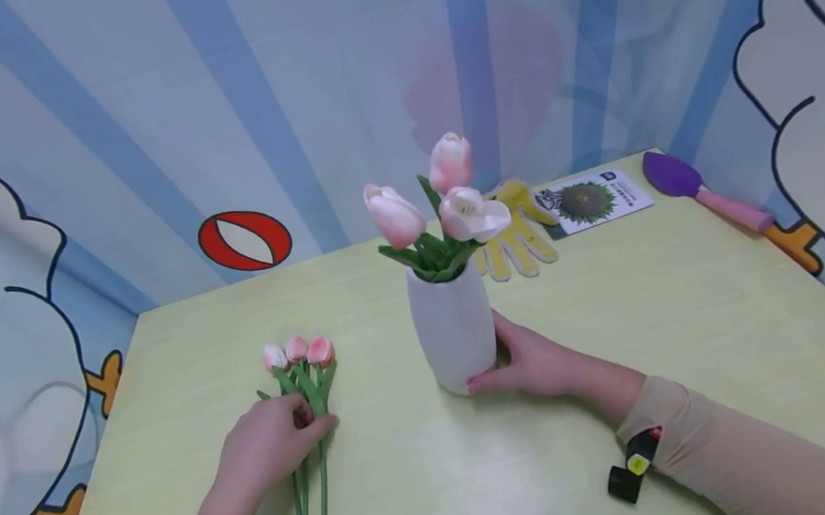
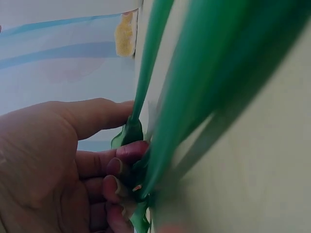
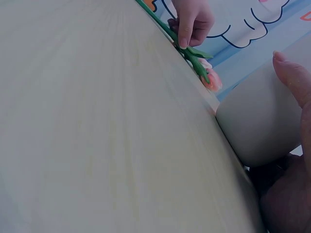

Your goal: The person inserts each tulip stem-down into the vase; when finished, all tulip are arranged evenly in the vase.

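Three pink-and-white artificial tulips lie side by side on the table, stems toward me. My left hand pinches the rightmost tulip by its stem and lower leaves, thumb on the near side. In the left wrist view, green stems run past the thumb and curled fingers. A white vase stands to the right, holding three more tulips, one of them wide open. Low on its right side my right hand grips the vase, with the far fingers hidden behind it.
Behind the vase lies a yellow-and-white glove, next to a seed packet with a plant picture. A purple trowel with a pink handle is at the back right edge. Printed fabric walls border the pale table.
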The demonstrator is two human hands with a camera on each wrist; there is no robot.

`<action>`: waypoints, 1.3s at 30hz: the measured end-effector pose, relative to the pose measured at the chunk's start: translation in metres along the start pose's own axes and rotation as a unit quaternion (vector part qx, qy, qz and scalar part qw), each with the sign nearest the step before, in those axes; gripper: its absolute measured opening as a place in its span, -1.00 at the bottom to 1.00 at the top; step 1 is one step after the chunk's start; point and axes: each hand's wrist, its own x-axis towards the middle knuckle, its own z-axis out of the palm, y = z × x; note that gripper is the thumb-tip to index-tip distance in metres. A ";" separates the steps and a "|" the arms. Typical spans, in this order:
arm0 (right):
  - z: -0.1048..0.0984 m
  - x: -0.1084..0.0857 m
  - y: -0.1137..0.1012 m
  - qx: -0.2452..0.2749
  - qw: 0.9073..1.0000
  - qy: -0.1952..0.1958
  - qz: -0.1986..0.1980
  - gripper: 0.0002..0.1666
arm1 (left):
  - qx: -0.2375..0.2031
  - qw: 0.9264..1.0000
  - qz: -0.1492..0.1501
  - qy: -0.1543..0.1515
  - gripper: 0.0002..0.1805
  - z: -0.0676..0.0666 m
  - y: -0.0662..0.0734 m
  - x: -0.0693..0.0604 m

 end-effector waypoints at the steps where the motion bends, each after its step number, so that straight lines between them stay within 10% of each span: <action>1: 0.000 0.000 0.000 0.000 1.000 0.000 0.001 0.27 | 0.001 1.000 0.001 -0.001 -0.64 0.001 0.000 0.000; 25: 0.000 -0.001 0.001 0.004 1.000 0.000 -0.004 0.25 | -0.091 0.995 0.010 0.048 -0.75 -0.009 0.006 -0.005; 39: 0.001 0.000 0.003 0.006 0.999 0.016 -0.046 0.27 | -0.323 0.945 0.050 0.018 -0.76 -0.035 0.032 -0.022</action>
